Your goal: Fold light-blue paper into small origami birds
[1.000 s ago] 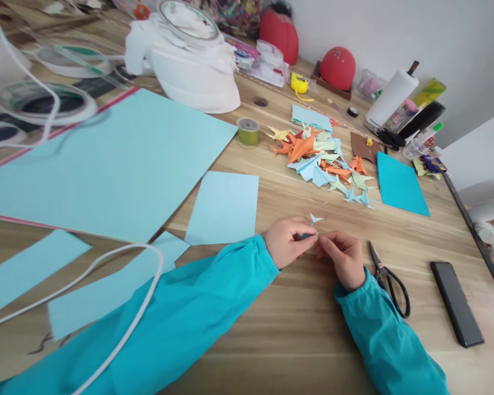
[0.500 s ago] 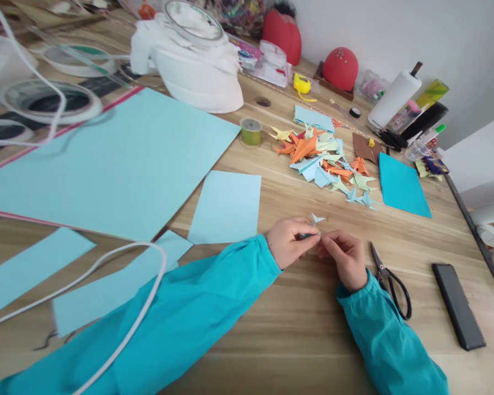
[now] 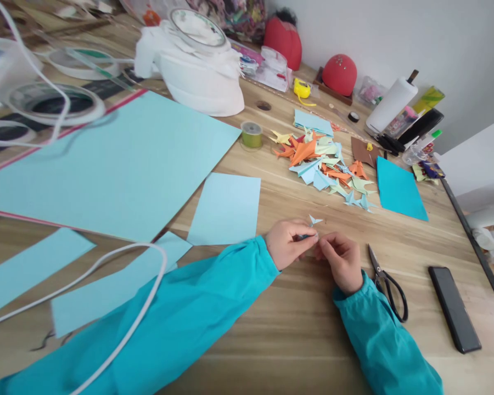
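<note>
My left hand [image 3: 290, 241] is closed in a pinch around a small light-blue folded paper figure [image 3: 314, 220], whose forked tip sticks up above the fingers. Close against its fingertips, my right hand [image 3: 341, 260] is also closed, thumb and forefinger pressed together; what lies between them is too small or hidden to name. Beyond both hands is a heap of folded paper figures [image 3: 308, 148] in orange, pale green, yellow and light blue. Black-handled scissors [image 3: 385, 280] lie to the right of my right hand.
A large light-blue sheet [image 3: 119, 164] and a smaller paper piece [image 3: 228, 208] lie on the left, with a white cable [image 3: 160, 274] looping over my left sleeve. A green spool [image 3: 252, 135] stands behind. Blue paper [image 3: 401, 188] and a phone [image 3: 455, 309] lie right.
The view has shifted slightly. Both hands stay close together, and my left hand keeps its pinch on the folded paper figure.
</note>
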